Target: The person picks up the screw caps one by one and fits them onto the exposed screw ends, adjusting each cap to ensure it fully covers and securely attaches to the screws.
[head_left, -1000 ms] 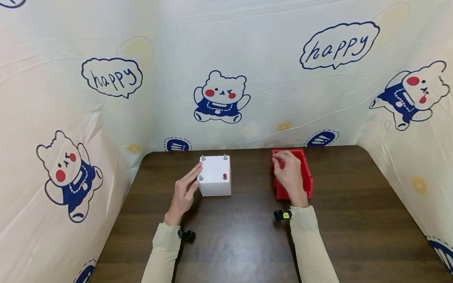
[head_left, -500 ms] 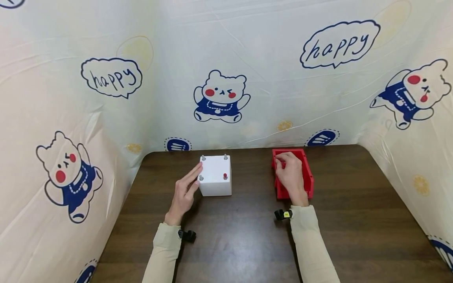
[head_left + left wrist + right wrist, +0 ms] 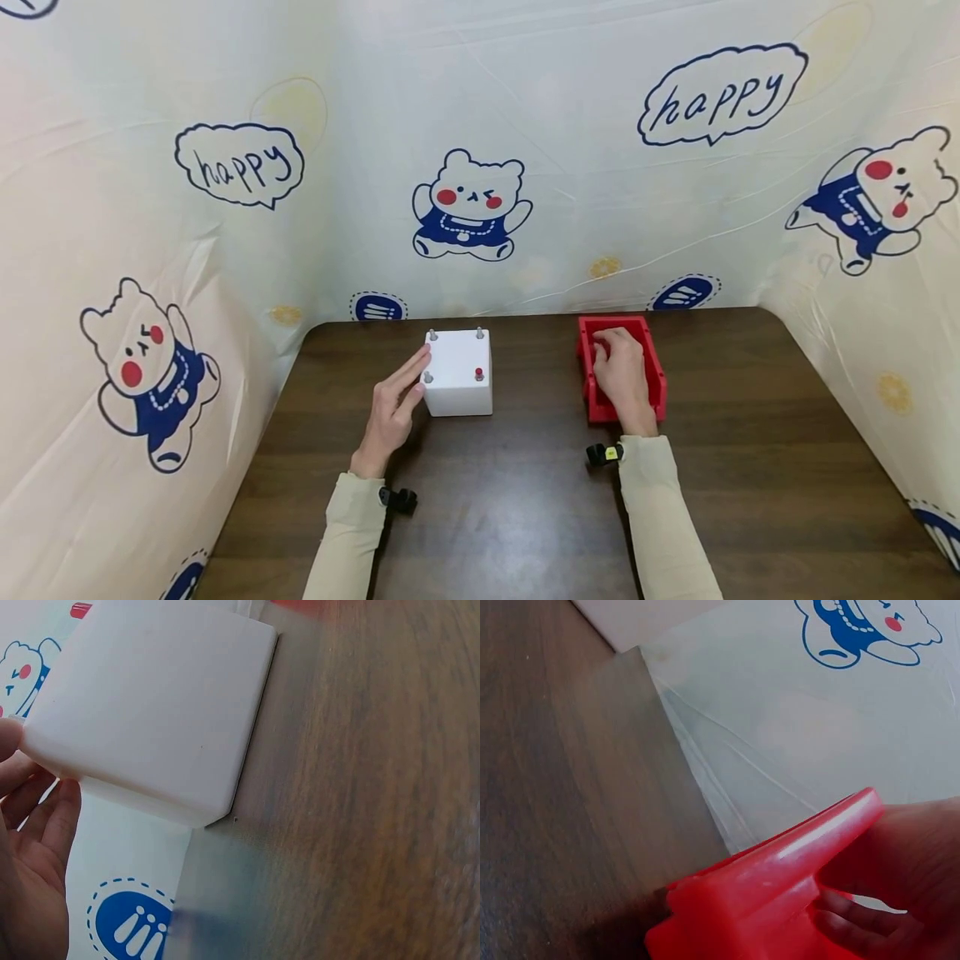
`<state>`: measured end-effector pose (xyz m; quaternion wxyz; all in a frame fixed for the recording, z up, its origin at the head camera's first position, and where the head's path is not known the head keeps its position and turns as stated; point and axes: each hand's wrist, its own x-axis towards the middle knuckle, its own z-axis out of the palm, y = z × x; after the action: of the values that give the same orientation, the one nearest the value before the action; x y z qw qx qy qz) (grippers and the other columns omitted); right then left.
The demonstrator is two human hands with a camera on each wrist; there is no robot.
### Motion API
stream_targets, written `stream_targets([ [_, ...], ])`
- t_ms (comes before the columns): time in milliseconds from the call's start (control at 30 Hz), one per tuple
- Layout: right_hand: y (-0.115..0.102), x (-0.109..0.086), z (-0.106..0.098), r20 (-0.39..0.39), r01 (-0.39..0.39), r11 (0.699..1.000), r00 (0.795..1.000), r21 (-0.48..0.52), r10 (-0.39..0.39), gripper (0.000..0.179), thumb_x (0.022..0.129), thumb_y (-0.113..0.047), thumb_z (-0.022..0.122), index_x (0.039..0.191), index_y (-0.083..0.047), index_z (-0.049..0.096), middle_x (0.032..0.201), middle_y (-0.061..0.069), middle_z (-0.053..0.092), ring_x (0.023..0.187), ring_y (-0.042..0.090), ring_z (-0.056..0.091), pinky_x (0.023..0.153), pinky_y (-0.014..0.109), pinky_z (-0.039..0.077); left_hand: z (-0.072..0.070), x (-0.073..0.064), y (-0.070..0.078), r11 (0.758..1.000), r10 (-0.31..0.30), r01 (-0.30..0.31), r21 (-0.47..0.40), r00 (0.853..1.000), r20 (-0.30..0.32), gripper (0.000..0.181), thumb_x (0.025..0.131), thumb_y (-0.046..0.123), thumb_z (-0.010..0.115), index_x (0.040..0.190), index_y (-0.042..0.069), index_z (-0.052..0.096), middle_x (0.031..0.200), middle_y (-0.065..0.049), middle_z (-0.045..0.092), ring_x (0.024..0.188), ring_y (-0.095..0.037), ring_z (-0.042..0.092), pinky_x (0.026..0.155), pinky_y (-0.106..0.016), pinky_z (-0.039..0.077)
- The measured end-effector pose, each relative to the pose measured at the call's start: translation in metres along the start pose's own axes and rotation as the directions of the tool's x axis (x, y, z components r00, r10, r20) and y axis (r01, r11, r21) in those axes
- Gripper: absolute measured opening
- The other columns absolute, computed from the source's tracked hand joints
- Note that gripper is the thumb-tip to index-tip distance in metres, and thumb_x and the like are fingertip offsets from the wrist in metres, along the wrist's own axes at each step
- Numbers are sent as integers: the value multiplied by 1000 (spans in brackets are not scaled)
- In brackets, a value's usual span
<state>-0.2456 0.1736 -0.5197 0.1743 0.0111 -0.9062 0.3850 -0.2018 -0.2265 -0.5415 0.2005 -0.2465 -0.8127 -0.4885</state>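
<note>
A white box (image 3: 459, 392) stands on the table, with grey metal posts at three top corners and a red-tipped one (image 3: 479, 374) at the near right. My left hand (image 3: 388, 412) touches its left side with fairly straight fingers, the thumb at the near left corner; the left wrist view shows these fingers (image 3: 64, 817) against the box edge. To the right lies a red open bin (image 3: 657, 387). My right hand (image 3: 624, 371) reaches down into it with bent fingers. Whatever the fingertips touch is hidden by the bin wall (image 3: 772, 877) in the right wrist view.
The dark wooden table (image 3: 517, 500) extends between the two forearms and to both sides. A printed cloth (image 3: 585, 200) with bears hangs behind and beside it. Black wrist cameras (image 3: 397, 500) are strapped to both sleeves.
My right hand has moved slightly right and lower into the red bin, away from its left rim. My left hand and the white box have stayed in place.
</note>
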Motion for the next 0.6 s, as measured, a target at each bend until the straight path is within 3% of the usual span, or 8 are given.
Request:
stream_targets([
  [333, 6, -2, 2, 123, -128, 982, 982, -142, 146, 37, 103, -2, 59, 139, 8, 64, 141, 30, 60, 124, 47, 64, 109, 62, 53, -1, 0, 0, 1000, -14, 14, 11, 1000, 16, 46, 107, 5, 55, 153, 5, 57, 163, -11, 52, 150, -34, 51, 122, -19, 35],
  [600, 11, -3, 3, 142, -113, 977, 980, -183, 140, 33, 103, 1, 57, 133, 12, 66, 135, 33, 61, 118, 47, 64, 105, 62, 55, -2, 0, 1, 1000, -20, 20, 20, 1000, 20, 47, 108, 7, 55, 154, 6, 56, 164, -10, 51, 150, -34, 50, 122, -19, 35],
])
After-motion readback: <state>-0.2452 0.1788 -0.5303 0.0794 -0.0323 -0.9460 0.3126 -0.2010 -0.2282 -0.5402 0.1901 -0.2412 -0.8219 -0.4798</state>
